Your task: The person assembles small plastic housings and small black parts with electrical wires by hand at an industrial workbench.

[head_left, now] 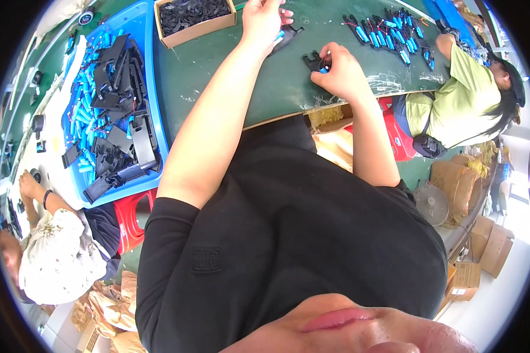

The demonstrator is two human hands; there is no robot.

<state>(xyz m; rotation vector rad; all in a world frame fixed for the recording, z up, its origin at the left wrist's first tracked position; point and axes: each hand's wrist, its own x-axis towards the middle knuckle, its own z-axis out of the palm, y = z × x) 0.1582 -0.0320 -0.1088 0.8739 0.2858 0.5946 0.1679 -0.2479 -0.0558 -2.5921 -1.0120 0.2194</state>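
Now 2 black plastic holders are worked on the green table (pixel 218 76). The right hand (pixel 341 73) is closed on 1 black holder (pixel 313 60) at its left fingertips; the left hand (pixel 262 20) pinches another holder (pixel 288 32), just up-left of the first, lying slantwise.

Black plastic holder (pixel 313 60) flat on green table; blue cell (pixel 280 36) with black bracket beside it.

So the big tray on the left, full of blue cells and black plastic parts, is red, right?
Not quite. The head view shows the tray is blue, not red. It does sit on the left and holds blue cells and black plastic parts.
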